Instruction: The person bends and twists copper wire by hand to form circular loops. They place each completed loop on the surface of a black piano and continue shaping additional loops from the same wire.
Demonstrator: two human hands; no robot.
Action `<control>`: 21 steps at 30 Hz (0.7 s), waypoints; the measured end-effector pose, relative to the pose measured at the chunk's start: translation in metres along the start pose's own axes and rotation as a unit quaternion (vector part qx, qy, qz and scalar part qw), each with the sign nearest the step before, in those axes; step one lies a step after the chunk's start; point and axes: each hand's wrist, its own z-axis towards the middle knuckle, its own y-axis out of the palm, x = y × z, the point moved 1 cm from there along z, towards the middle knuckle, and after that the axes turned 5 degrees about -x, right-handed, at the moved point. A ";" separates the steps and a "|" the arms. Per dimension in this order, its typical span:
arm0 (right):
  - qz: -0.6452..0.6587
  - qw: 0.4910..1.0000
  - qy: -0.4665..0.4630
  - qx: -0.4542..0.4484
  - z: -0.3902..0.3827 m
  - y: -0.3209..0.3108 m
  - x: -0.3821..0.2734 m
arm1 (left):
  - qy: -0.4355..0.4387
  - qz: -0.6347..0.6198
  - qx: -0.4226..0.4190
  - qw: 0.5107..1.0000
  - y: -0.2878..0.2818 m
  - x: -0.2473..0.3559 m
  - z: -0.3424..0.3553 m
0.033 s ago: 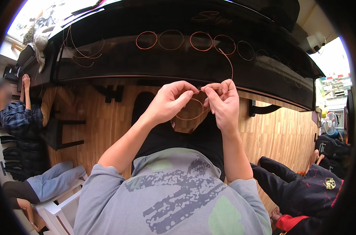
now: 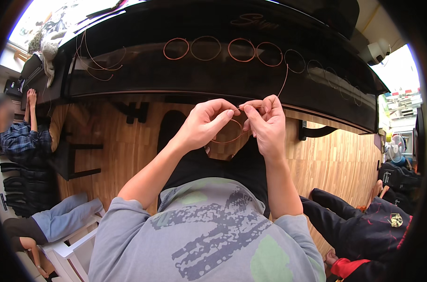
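Observation:
Between my hands is a thin copper-coloured string (image 2: 230,141), wound into a loop that hangs below my fingers. My left hand (image 2: 207,122) pinches part of it between thumb and fingertips. Close beside it, almost fingertip to fingertip, my right hand (image 2: 265,124) is closed on the same string. One free end sticks up past the right hand, over the edge of a glossy black piano lid (image 2: 143,77). The exact spot where the fingertips meet the string is partly covered.
On the lid lie copper-coloured coils (image 2: 241,50), fainter silvery coils (image 2: 333,76) to the right, and loose uncoiled strings (image 2: 93,58) at the left. A person in a plaid shirt (image 2: 23,141) sits at left; another in dark clothes (image 2: 359,225) is at right. A white chair (image 2: 72,249) stands lower left.
The string's free end has swung to the right and straightened, away from the coils on the lid. Both hands have shifted only very slightly and keep their pinch.

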 end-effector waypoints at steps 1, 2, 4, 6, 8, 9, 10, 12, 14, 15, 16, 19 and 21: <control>0.006 1.000 0.001 0.001 0.001 0.004 0.000 | 0.007 -0.002 0.004 1.000 0.002 0.000 -0.001; 0.011 1.000 0.002 0.002 0.002 0.006 -0.001 | 0.013 -0.004 0.007 1.000 0.003 0.000 -0.002; 0.057 0.998 0.000 0.010 0.003 0.005 -0.003 | 0.012 -0.030 0.003 0.999 0.003 -0.001 -0.003; 0.108 0.994 0.007 0.026 0.004 0.004 -0.009 | 0.017 -0.073 0.007 0.997 0.003 -0.002 -0.004; 0.183 0.982 0.033 0.033 0.004 -0.001 -0.008 | 0.030 -0.100 0.006 0.995 0.001 -0.006 -0.005; 0.220 0.974 0.044 0.036 0.005 -0.004 -0.009 | 0.042 -0.104 0.001 0.994 0.000 -0.011 -0.004; 0.235 0.970 0.060 0.022 0.006 -0.007 -0.010 | 0.054 -0.109 -0.004 0.993 -0.001 -0.015 -0.004; 0.247 0.967 0.053 0.010 0.008 -0.007 -0.011 | 0.079 -0.176 -0.054 0.980 -0.006 -0.019 -0.002; 0.252 0.966 0.051 0.003 0.007 -0.006 -0.012 | 0.078 -0.256 -0.082 0.960 -0.007 -0.024 -0.002; 0.249 0.967 0.051 0.000 0.007 -0.006 -0.014 | 0.083 -0.225 -0.079 0.968 -0.008 -0.026 -0.002; 0.246 0.968 0.050 -0.004 0.008 -0.005 -0.016 | 0.088 -0.193 -0.076 0.974 -0.008 -0.027 -0.002; 0.236 0.970 0.055 -0.002 0.007 0.001 -0.019 | 0.067 -0.121 -0.052 0.989 -0.005 -0.020 -0.006; 0.238 0.970 0.052 -0.011 0.006 0.002 -0.021 | 0.064 -0.059 -0.031 0.996 -0.002 -0.013 -0.006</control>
